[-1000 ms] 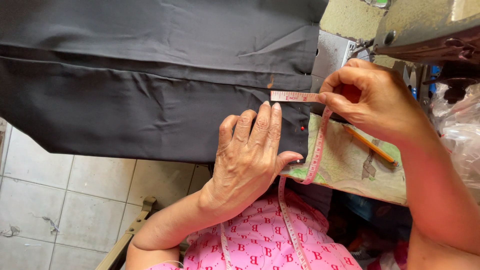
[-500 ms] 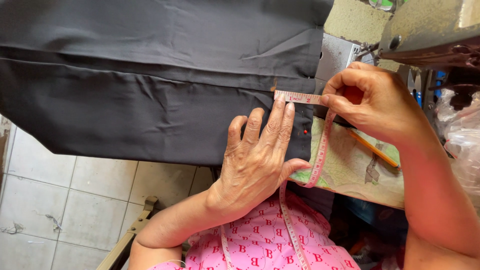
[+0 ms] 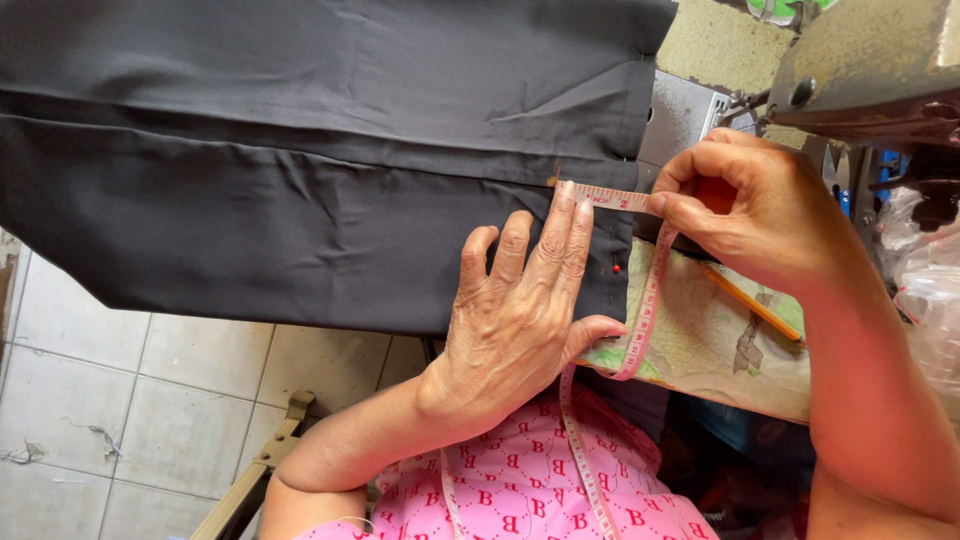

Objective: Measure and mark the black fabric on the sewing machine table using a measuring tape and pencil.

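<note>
A folded dark grey fabric (image 3: 300, 170) lies spread over the sewing table and hangs off its left side. My left hand (image 3: 520, 310) rests flat on the fabric's right end, fingers apart, with the fingertips pressing the end of a pink measuring tape (image 3: 605, 198) against the cloth. My right hand (image 3: 750, 210) pinches that tape a short way along, holding it taut across the fabric's edge. The rest of the tape loops down past my left thumb and over my pink patterned top. A red-headed pin (image 3: 616, 268) sticks in the fabric near its right edge.
A sewing machine (image 3: 870, 70) stands at the upper right, with a metal plate beside it. A yellow pencil (image 3: 750, 300) lies on the worn tabletop (image 3: 720, 350). Plastic bags sit at the far right. Tiled floor (image 3: 120, 400) shows at the lower left.
Both hands and the tape sit slightly higher and further right in the view. My left fingertips have slid up to the tape's end. The grip is unchanged.
</note>
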